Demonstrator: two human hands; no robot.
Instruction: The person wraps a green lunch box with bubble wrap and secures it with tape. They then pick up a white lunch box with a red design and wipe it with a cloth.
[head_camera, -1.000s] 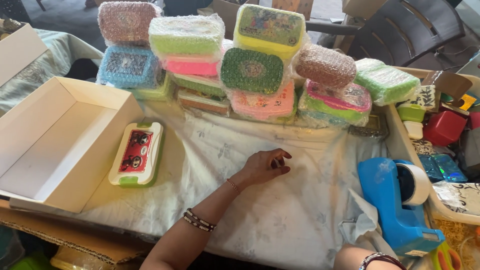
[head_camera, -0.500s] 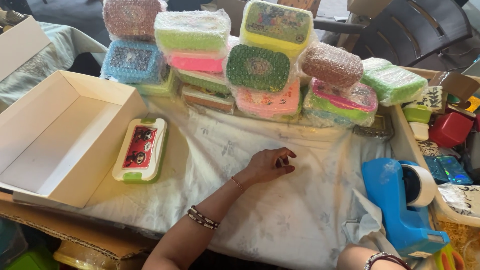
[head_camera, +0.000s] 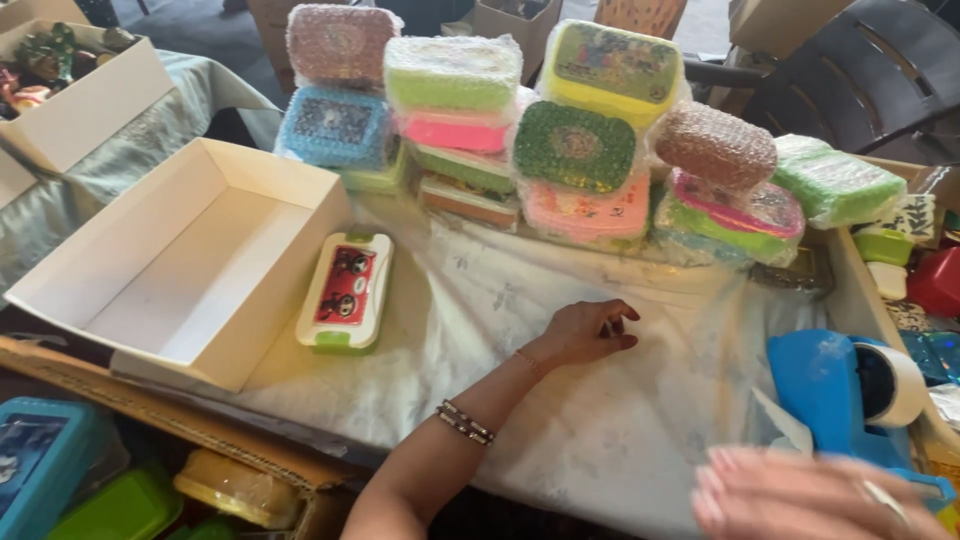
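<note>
My left hand (head_camera: 590, 333) rests on the white patterned cloth (head_camera: 500, 330) in the middle of the table, fingers curled in with their tips on the fabric and nothing in them. Beaded bracelets sit on that forearm. My right hand (head_camera: 800, 495) is blurred at the bottom right with its fingers spread, holding nothing, just in front of a blue tape dispenser (head_camera: 850, 390). A white and green lunch box with a red cartoon lid (head_camera: 346, 291) lies flat on the cloth, left of my left hand and beside an open white cardboard box (head_camera: 180, 260).
A stack of several bubble-wrapped lunch boxes (head_camera: 560, 140) lines the back of the table. Another white box with figurines (head_camera: 70, 90) stands at the far left. Blue and green plastic boxes (head_camera: 60, 480) sit below the table's front edge. Small items fill a tray at the right (head_camera: 900, 260).
My right hand has risen into view at the bottom right, fingers spread. The left hand stays on the cloth in the same spot. The view has shifted slightly.
</note>
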